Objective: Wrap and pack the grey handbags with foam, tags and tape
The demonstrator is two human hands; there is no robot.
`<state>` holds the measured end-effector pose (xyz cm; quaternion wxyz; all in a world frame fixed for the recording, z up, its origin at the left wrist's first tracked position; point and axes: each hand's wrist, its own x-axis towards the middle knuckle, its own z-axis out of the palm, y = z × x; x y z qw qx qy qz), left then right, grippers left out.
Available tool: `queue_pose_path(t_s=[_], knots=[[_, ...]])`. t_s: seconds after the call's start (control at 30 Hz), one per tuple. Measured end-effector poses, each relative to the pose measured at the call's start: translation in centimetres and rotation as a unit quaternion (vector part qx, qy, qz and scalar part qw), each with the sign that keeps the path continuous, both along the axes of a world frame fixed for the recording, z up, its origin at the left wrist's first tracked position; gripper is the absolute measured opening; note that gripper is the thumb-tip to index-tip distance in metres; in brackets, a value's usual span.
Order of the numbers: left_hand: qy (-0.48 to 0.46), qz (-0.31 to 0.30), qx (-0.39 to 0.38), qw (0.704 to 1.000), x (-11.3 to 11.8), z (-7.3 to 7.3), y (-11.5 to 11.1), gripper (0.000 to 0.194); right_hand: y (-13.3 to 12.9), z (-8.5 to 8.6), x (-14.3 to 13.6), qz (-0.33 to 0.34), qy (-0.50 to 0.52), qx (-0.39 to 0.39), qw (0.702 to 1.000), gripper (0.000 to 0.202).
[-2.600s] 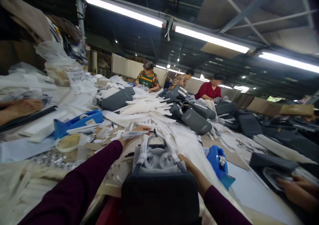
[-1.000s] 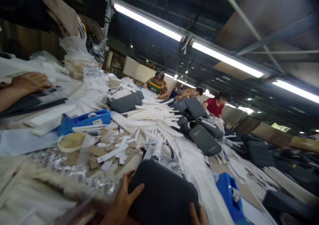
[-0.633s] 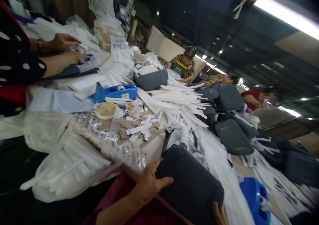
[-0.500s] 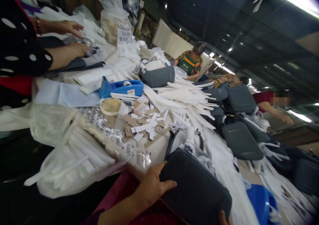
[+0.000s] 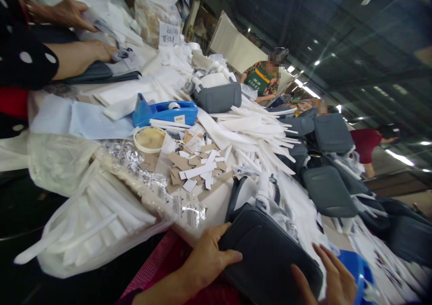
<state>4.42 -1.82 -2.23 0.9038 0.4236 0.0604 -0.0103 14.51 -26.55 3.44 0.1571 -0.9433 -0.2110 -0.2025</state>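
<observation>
A dark grey bag (image 5: 270, 246) with rounded corners lies tilted at the table's near edge, its smooth panel toward me. My left hand (image 5: 211, 255) grips its left end, thumb on the panel and fingers behind the edge. At the right end, my right hand (image 5: 332, 275) is open, its thumb over the panel and its fingers apart beyond the edge. Whether that thumb presses on the panel I cannot tell. Behind the bag's top edge a white-wrapped strap (image 5: 262, 192) and clear plastic stick up.
Paper and card scraps (image 5: 199, 167), a tape roll (image 5: 149, 139) and a blue tape dispenser (image 5: 165, 112) lie ahead. White foam strips (image 5: 249, 129) spread beyond. More grey bags (image 5: 329, 191) are piled right, near a blue object (image 5: 354, 266). A co-worker's hands (image 5: 101, 51) work at far left.
My right hand has come further into view with its fingers spread at the bag's right end; earlier only a bit showed there. My left hand keeps its grip.
</observation>
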Motion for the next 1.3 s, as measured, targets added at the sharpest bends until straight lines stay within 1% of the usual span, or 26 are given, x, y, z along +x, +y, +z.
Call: queue_pose_path(t_s=[0.07,0.13,0.17,0.23,0.27,0.3,0.33,0.37,0.4,0.5,0.53,0.57,0.6,0.67,0.7,0.73,0.77,0.83,0.87,0.9,0.93,1.0,1.07,1.13,1.2,1.3], knots=[[0.0,-0.002,0.028,1.0,0.0,0.1,0.1,0.035,2.2,1.4,0.9,0.068,0.05,-0.037,0.996,0.057],[-0.002,0.023,0.111,0.993,-0.1,0.5,0.5,0.033,4.2,2.4,1.6,0.085,0.12,-0.039,0.988,0.052],[0.0,0.055,0.169,0.984,0.0,0.8,0.7,0.033,4.9,2.7,1.9,0.084,0.143,-0.037,0.985,0.051],[0.003,0.147,0.281,0.948,0.5,1.5,1.3,0.038,5.9,3.2,2.3,0.082,0.17,-0.034,0.982,0.048],[-0.001,0.192,0.319,0.928,1.0,1.9,1.6,0.045,6.2,3.3,2.3,0.082,0.173,-0.03,0.981,0.046],[-0.01,0.222,0.34,0.914,1.7,2.3,2.0,0.053,6.3,3.4,2.4,0.083,0.171,-0.024,0.981,0.043],[-0.024,0.231,0.348,0.908,2.6,2.6,2.3,0.061,6.4,3.5,2.3,0.089,0.167,-0.02,0.982,0.04],[-0.039,0.217,0.345,0.912,3.5,2.9,2.5,0.068,6.5,3.6,2.2,0.098,0.163,-0.018,0.982,0.036],[-0.048,0.185,0.334,0.923,4.5,3.2,2.7,0.072,6.6,3.7,2.1,0.11,0.161,-0.017,0.981,0.032],[-0.042,0.064,0.294,0.953,6.7,4.0,2.7,0.073,6.5,4.3,1.8,0.158,0.167,0.006,0.973,0.023],[-0.03,0.046,0.287,0.956,7.1,4.2,2.6,0.07,6.2,4.4,1.8,0.176,0.168,0.035,0.969,0.022],[-0.015,0.042,0.284,0.958,7.4,4.4,2.4,0.068,5.7,4.5,1.8,0.185,0.162,0.078,0.966,0.022],[0.004,0.049,0.285,0.957,7.4,4.5,2.3,0.066,4.9,4.5,1.8,0.179,0.144,0.134,0.964,0.023],[0.045,0.069,0.292,0.953,7.3,4.7,2.3,0.064,2.9,3.9,1.7,0.119,0.094,0.264,0.952,0.032],[0.062,0.073,0.296,0.95,7.2,4.7,2.3,0.063,1.8,3.4,1.7,0.075,0.081,0.329,0.938,0.039],[0.074,0.07,0.3,0.948,7.2,4.7,2.3,0.064,0.6,2.7,1.7,0.034,0.091,0.387,0.917,0.049],[0.081,0.063,0.303,0.947,7.1,4.7,2.4,0.064,-0.4,1.9,1.6,0.01,0.127,0.437,0.89,0.059],[0.09,0.046,0.302,0.948,7.1,4.6,2.4,0.064,-1.9,0.5,1.7,0.01,0.238,0.501,0.832,0.073],[0.093,0.041,0.301,0.948,7.2,4.6,2.4,0.065,-2.3,0.0,1.7,0.02,0.285,0.512,0.81,0.074],[0.095,0.041,0.3,0.948,7.3,4.6,2.4,0.065,-2.6,-0.3,1.8,0.032,0.313,0.514,0.798,0.073],[0.098,0.044,0.299,0.948,7.4,4.6,2.4,0.066,-2.7,-0.4,1.9,0.042,0.325,0.509,0.796,0.071],[0.106,0.057,0.296,0.947,7.6,4.8,2.4,0.07,-2.8,-0.2,2.1,0.048,0.322,0.494,0.806,0.069],[0.118,0.061,0.287,0.949,7.8,5.0,2.3,0.074,-2.8,0.1,2.4,0.044,0.331,0.482,0.81,0.074],[0.131,0.055,0.275,0.951,7.8,5.1,2.1,0.075,-2.9,0.4,2.7,0.036,0.355,0.476,0.804,0.083],[0.14,0.056,0.266,0.952,7.8,5.3,1.9,0.075,-3.0,0.5,3.0,0.034,0.374,0.473,0.797,0.087],[0.152,0.074,0.275,0.946,7.8,5.4,1.6,0.074,-3.0,0.6,3.3,0.052,0.385,0.481,0.786,0.073]])
